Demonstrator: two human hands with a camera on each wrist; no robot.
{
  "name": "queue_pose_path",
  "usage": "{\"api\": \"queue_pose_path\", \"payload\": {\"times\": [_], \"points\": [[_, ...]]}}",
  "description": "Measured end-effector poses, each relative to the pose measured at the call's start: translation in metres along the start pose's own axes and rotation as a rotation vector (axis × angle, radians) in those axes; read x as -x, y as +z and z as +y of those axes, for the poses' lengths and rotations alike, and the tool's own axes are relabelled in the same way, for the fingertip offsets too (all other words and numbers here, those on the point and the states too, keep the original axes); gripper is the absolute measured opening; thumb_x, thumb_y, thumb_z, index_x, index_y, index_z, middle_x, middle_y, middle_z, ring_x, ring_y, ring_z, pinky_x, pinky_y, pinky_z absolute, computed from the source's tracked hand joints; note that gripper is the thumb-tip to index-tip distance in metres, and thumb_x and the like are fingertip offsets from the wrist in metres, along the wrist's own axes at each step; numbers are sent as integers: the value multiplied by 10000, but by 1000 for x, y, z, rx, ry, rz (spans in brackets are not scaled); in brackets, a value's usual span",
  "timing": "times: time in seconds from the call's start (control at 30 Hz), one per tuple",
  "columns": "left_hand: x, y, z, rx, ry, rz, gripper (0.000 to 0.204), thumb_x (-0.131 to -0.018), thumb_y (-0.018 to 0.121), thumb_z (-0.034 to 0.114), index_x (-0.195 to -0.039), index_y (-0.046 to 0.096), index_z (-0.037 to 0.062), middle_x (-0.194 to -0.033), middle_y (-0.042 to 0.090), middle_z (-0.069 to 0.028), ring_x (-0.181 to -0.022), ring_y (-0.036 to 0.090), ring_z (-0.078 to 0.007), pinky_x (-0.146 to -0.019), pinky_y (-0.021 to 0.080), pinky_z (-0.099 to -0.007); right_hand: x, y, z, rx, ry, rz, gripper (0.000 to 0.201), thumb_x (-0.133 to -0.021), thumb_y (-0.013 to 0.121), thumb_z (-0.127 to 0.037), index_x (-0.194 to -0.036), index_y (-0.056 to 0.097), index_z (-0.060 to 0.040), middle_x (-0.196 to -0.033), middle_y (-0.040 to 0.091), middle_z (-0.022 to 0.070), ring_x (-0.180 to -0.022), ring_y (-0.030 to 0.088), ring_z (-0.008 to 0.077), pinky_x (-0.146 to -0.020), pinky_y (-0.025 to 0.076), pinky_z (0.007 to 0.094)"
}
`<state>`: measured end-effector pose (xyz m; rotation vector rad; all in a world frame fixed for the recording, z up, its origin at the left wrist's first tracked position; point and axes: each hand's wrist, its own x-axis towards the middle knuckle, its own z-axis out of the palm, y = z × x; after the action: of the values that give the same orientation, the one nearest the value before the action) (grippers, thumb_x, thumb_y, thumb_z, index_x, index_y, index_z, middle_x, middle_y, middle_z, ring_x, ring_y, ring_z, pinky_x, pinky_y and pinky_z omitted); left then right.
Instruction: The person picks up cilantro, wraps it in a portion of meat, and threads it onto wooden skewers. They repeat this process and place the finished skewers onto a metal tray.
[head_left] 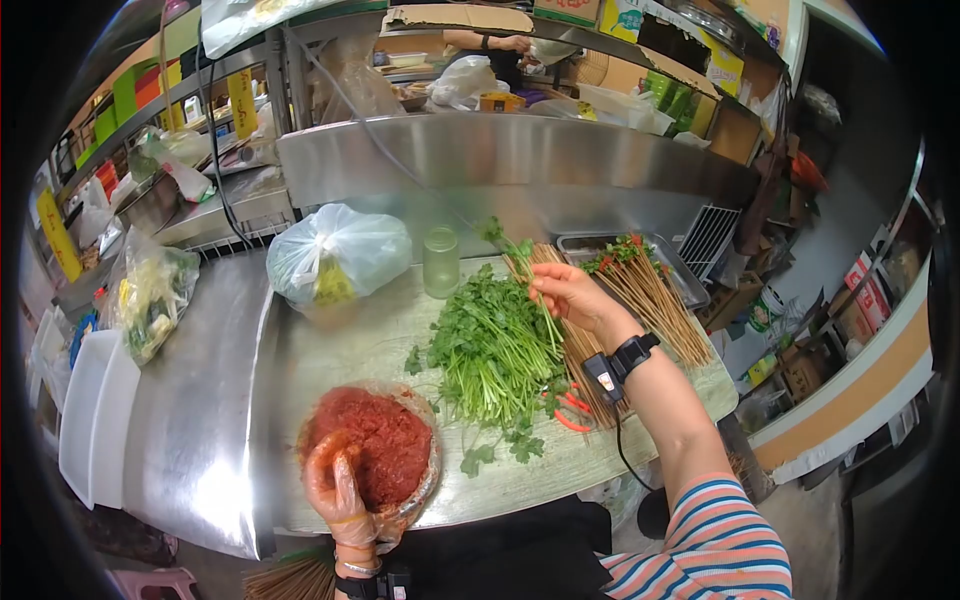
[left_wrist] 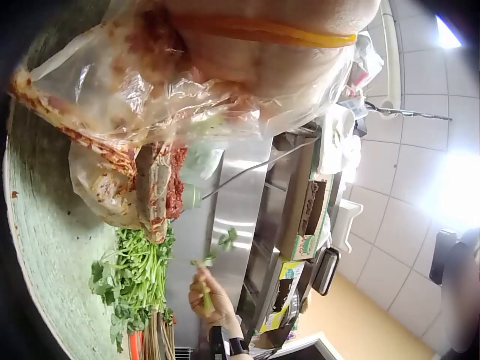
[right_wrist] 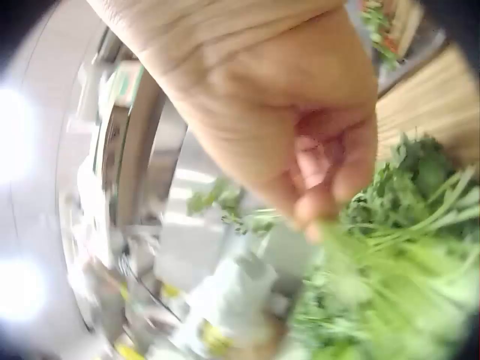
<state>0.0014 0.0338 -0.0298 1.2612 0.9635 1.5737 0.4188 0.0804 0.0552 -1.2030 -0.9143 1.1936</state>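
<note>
My right hand (head_left: 572, 295) pinches a sprig of cilantro (head_left: 545, 315) by its stems between thumb and fingertips, above a big pile of cilantro (head_left: 490, 345). In the right wrist view the pinched stems (right_wrist: 330, 251) are blurred, with leaves showing beyond the hand. My left hand (head_left: 338, 480), in a clear plastic glove smeared red, lies at the near left edge of a bowl of red minced meat (head_left: 390, 450). Its fingers are bent over the meat; I cannot tell whether they hold some. Clear plastic film (left_wrist: 112, 82) surrounds the bowl.
Bamboo skewers (head_left: 650, 300) lie right of the cilantro, with red-handled scissors (head_left: 572, 410) close by. Behind stand a green-tinted glass jar (head_left: 441, 263) and a tied plastic bag (head_left: 340, 255). A metal tray (head_left: 690, 285) is at the back right, a white bin (head_left: 97, 420) at far left.
</note>
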Motion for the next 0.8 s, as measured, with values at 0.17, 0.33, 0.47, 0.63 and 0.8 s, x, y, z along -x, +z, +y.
{"api": "queue_pose_path", "payload": {"times": [0.17,0.33,0.47,0.63,0.8], "points": [[1,3,4,20,-14,12,235,-950,556,116,-1133,581,-29,-1071,612,-80,-920,589,-149,-835,499,-280,-14,-9,27,624,108,5,407,-905,616,-87,-1264,486,54,-807,674,63,-577,576,87,-520,477,227],[0,1,5,3,2,-8,228,-950,554,111,-1126,583,-31,-1065,612,-78,-914,590,-147,-834,499,-279,-3,10,12,245,58,-19,363,-916,597,-90,-1239,514,54,-785,673,72,-629,598,89,-577,495,223],[2,1,2,22,-27,11,226,-949,554,105,-1128,580,-31,-1056,614,-77,-909,591,-146,-831,500,-278,-1,8,21,750,111,-102,294,-902,610,-93,-1164,552,27,-808,683,61,-612,594,77,-564,498,210],[2,1,1,26,-16,-1,228,-947,558,104,-1135,578,-25,-1055,616,-76,-898,596,-147,-820,508,-279,5,17,2,314,-100,-18,240,-943,567,-107,-1158,571,0,-841,672,49,-656,596,68,-604,506,214],[1,-3,-5,36,-16,-9,232,-943,566,99,-1142,578,-20,-1071,619,-83,-897,601,-145,-818,514,-276,11,26,13,251,29,-117,236,-953,550,-126,-1163,578,-22,-867,661,31,-691,599,73,-640,512,218]]}}
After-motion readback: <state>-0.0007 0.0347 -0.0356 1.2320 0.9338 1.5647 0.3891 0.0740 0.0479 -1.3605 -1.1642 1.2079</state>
